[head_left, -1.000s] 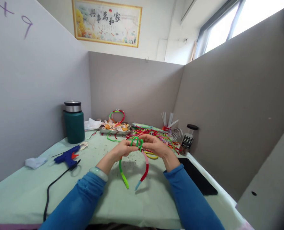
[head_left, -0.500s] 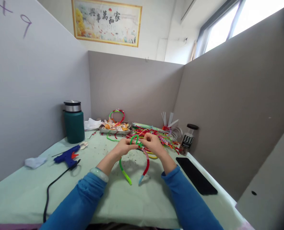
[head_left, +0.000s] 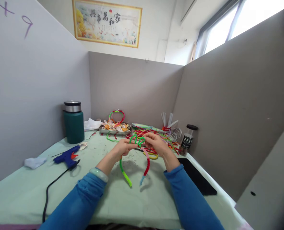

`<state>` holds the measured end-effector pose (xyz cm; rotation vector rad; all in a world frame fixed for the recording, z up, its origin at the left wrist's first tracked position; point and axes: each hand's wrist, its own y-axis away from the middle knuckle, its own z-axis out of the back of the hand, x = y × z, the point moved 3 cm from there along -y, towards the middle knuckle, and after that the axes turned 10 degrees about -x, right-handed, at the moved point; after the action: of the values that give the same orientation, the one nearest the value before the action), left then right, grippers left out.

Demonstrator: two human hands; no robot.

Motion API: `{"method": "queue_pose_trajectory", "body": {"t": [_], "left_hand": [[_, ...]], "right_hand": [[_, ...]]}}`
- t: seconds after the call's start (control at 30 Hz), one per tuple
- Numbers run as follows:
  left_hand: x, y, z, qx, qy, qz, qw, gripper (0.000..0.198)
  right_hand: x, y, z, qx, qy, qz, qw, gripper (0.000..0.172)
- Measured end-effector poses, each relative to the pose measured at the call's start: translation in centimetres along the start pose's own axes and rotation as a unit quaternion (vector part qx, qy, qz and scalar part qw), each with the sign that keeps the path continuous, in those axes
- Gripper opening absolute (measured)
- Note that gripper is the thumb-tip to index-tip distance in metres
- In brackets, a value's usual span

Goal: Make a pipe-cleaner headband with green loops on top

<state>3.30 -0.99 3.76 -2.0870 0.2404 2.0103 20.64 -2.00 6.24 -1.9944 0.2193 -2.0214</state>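
Both hands hold up a headband (head_left: pixel 146 164) wrapped in fuzzy wire, green down its left leg and pink, red and blue down its right leg. My left hand (head_left: pixel 123 147) pinches the top of the band on the green side. My right hand (head_left: pixel 156 142) grips the top on the pink side. Between the two hands a green pipe cleaner (head_left: pixel 136 139) stands up in small loops, with fingertips of both hands closed on it. The band's two tips hang just above the green mat (head_left: pixel 137 201).
A heap of coloured pipe cleaners (head_left: pixel 161 135) lies behind the hands. A metal tray (head_left: pixel 115 128) of scraps sits at the back, a dark green flask (head_left: pixel 73 122) to the left, a blue glue gun (head_left: pixel 66 157) with cord, and a black pad (head_left: pixel 197 177) to the right.
The hands have shifted slightly and turned the band a little; the green loops between them have been reshaped. Nothing else on the table has moved.
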Motion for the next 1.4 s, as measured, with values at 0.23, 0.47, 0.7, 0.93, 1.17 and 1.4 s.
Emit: {"method": "queue_pose_trajectory", "body": {"t": [0.23, 0.47, 0.7, 0.93, 1.17, 1.4], "left_hand": [[0.1, -0.1, 0.0, -0.002, 0.010, 0.001, 1.000, 0.031], [0.0, -0.2, -0.1, -0.081, -0.043, 0.014, 0.996, 0.029], [0.6, -0.6, 0.3, -0.102, -0.036, 0.025, 0.994, 0.026], [0.4, -0.6, 0.2, -0.118, -0.035, 0.026, 0.992, 0.028], [0.1, -0.3, 0.1, -0.120, -0.039, 0.013, 0.992, 0.031], [0.2, -0.2, 0.0, -0.084, -0.054, -0.015, 0.995, 0.031]], "right_hand": [[-0.2, 0.5, -0.9, 0.095, 0.037, 0.003, 0.995, 0.021], [-0.2, 0.2, -1.3, 0.071, 0.133, 0.080, 0.985, 0.010], [0.5, 0.5, -1.7, 0.060, 0.199, 0.144, 0.968, 0.011], [-0.4, 0.2, -1.3, 0.050, 0.194, 0.095, 0.975, 0.010], [-0.2, 0.6, -2.5, 0.027, 0.116, 0.055, 0.991, 0.013], [-0.5, 0.5, -2.9, 0.005, 0.131, 0.065, 0.989, 0.013]]}}
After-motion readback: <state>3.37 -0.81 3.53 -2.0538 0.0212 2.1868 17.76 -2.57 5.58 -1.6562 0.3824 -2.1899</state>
